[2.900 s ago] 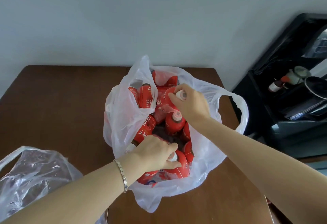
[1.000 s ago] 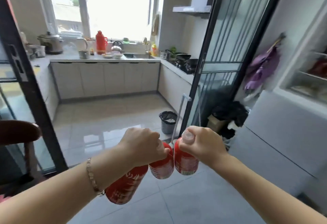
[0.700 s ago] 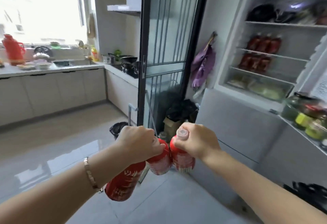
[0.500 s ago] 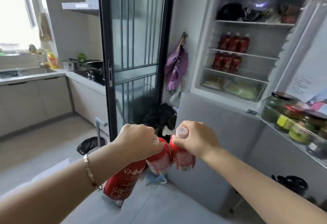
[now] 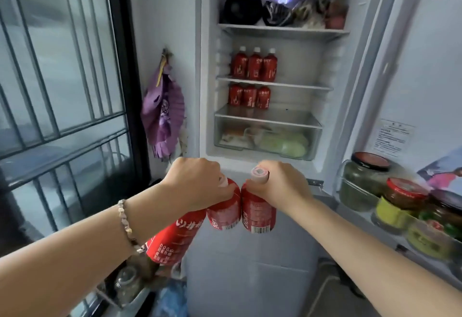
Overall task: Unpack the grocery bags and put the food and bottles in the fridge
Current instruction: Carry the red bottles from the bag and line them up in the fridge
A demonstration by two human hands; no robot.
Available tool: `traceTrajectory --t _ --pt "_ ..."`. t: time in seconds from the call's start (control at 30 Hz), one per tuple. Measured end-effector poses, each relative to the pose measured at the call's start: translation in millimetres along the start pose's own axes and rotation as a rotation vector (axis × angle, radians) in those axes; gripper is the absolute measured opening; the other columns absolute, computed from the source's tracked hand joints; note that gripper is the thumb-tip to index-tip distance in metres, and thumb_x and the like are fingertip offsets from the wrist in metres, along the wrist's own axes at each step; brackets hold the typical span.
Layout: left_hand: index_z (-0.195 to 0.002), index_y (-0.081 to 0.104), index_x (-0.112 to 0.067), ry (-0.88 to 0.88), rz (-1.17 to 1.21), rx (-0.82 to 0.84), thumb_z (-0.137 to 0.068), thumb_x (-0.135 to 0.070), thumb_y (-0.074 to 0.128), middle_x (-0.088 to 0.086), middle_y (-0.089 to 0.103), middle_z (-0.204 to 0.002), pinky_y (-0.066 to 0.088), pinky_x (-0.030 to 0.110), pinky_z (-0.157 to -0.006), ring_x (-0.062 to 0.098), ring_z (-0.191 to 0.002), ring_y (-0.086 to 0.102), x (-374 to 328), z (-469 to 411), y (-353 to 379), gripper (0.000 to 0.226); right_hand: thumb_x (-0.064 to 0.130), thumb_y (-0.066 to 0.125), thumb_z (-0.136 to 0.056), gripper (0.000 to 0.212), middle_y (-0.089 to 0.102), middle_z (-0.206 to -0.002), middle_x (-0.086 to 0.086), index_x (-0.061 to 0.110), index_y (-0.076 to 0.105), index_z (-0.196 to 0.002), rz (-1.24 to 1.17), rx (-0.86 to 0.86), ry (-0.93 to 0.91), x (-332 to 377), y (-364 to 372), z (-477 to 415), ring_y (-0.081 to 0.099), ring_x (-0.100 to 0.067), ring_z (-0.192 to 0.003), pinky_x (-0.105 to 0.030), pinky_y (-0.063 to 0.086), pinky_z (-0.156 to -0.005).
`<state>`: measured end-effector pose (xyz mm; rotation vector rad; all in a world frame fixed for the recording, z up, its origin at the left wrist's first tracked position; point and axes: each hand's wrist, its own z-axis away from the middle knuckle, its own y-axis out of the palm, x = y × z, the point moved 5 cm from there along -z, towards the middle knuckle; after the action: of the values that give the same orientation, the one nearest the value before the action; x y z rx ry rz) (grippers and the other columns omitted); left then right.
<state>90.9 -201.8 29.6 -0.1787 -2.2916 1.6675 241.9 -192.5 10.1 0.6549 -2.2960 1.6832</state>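
Observation:
I stand in front of the open fridge (image 5: 332, 106). My left hand (image 5: 197, 183) grips two red bottles by their necks: one tilted down-left (image 5: 176, 239) and one hanging upright (image 5: 223, 210). My right hand (image 5: 280, 184) holds a third red bottle (image 5: 257, 214) by its neck, its pink cap showing above my fingers. The three bottles hang close together below the fridge opening. Inside, three red bottles (image 5: 255, 66) stand on the middle shelf and three more (image 5: 250, 96) on the shelf beneath.
The fridge door (image 5: 420, 71) is swung open at right, its rack holding several jars (image 5: 400, 199). Dark bags lie on the top shelf (image 5: 282, 29); a clear drawer (image 5: 267, 139) holds vegetables. A purple fan (image 5: 163, 111) hangs on the wall left; a barred glass door (image 5: 62, 91) stands further left.
I lifted the red bottles out of the bag on the table, turned through the kitchen and came up to the open fridge. Both hands kept their grip throughout.

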Motion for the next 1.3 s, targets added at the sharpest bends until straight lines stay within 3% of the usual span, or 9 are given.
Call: traceTrajectory --t 0.23,0.4,0.5,0.6,0.7,0.93,1.03,1.13,1.3 --pt "-0.08 0.051 -0.016 -0.006 0.003 -0.048 -0.087 -0.056 0.036 0.001 0.064 -0.084 0.039 0.029 -0.065 0.021 -0.071 0.054 2 -166 36 0.044 0.033 0.058 -0.077 0.023 0.063 -0.072 -0.002 0.011 0.054 -0.073 0.028 -0.13 0.038 -73 7 -150 0.06 -0.026 -0.072 -0.03 0.044 -0.058" --pt "-0.082 0.05 -0.019 -0.037 0.049 -0.127 -0.088 -0.06 0.037 -0.005 0.052 -0.072 0.035 0.028 -0.065 0.018 -0.07 0.048 11 -275 37 0.043 0.038 0.056 -0.079 0.025 0.053 -0.063 0.006 0.02 0.046 -0.066 0.025 -0.268 0.073 -114 -12 -260 0.051 -0.024 -0.066 -0.026 0.03 -0.049" --pt "-0.082 0.05 -0.02 -0.054 0.067 -0.184 -0.087 -0.063 0.036 -0.008 0.041 -0.063 0.033 0.028 -0.064 0.017 -0.067 0.046 21 -327 35 0.046 0.037 0.056 -0.082 0.024 0.058 -0.068 0.001 0.015 0.054 -0.074 -0.037 -0.399 0.119 -130 -26 -316 0.053 -0.027 -0.069 -0.028 0.033 -0.053" --pt "-0.086 0.05 -0.02 -0.042 0.094 -0.232 -0.087 -0.065 0.035 -0.008 0.043 -0.067 0.035 0.028 -0.065 0.017 -0.07 0.047 30 -370 36 0.048 0.036 0.057 -0.082 0.023 0.059 -0.07 -0.001 0.015 0.055 -0.074 -0.103 -0.493 0.178 -145 -28 -355 0.054 -0.028 -0.071 -0.03 0.035 -0.057" --pt "-0.083 0.051 -0.019 0.014 0.114 -0.236 -0.087 -0.064 0.036 -0.007 0.045 -0.069 0.036 0.028 -0.067 0.017 -0.071 0.048 37 -404 40 0.048 0.034 0.056 -0.082 0.029 0.05 -0.06 0.002 0.018 0.042 -0.061 -0.144 -0.525 0.248 -159 -22 -383 0.049 -0.026 -0.065 -0.03 0.03 -0.053" --pt "-0.065 0.037 -0.023 0.112 0.16 -0.213 -0.085 -0.065 0.039 -0.009 0.043 -0.065 0.038 0.026 -0.067 0.016 -0.071 0.048 40 -448 51 0.047 0.051 0.049 -0.09 0.036 0.057 -0.077 -0.002 0.016 0.048 -0.083 0.087 -0.588 0.295 -165 -15 -401 0.057 -0.029 -0.076 -0.029 0.032 -0.059" --pt "-0.067 0.04 -0.022 0.146 0.168 -0.229 -0.084 -0.067 0.039 -0.008 0.049 -0.071 0.04 0.025 -0.067 0.016 -0.073 0.052 38 -455 54 0.048 0.054 0.045 -0.09 0.041 0.062 -0.091 -0.006 0.014 0.05 -0.089 0.145 -0.493 0.343 -164 -16 -405 0.06 -0.031 -0.088 -0.03 0.037 -0.065" --pt "-0.074 0.047 -0.021 0.164 0.164 -0.246 -0.084 -0.068 0.039 -0.008 0.051 -0.072 0.04 0.024 -0.066 0.014 -0.073 0.054 40 -460 55 0.048 0.048 0.043 -0.093 0.033 0.055 -0.087 -0.003 0.015 0.044 -0.089 0.19 -0.425 0.378 -163 -22 -406 0.053 -0.027 -0.081 -0.029 0.035 -0.067" --pt "-0.084 0.054 -0.02 0.177 0.168 -0.268 -0.085 -0.068 0.038 -0.007 0.055 -0.079 0.041 0.024 -0.067 0.014 -0.075 0.054 40 -463 56 0.05 0.052 0.043 -0.093 0.045 0.062 -0.098 -0.01 0.009 0.054 -0.098 0.225 -0.469 0.384 -167 -19 -407 0.061 -0.033 -0.091 -0.031 0.038 -0.066"
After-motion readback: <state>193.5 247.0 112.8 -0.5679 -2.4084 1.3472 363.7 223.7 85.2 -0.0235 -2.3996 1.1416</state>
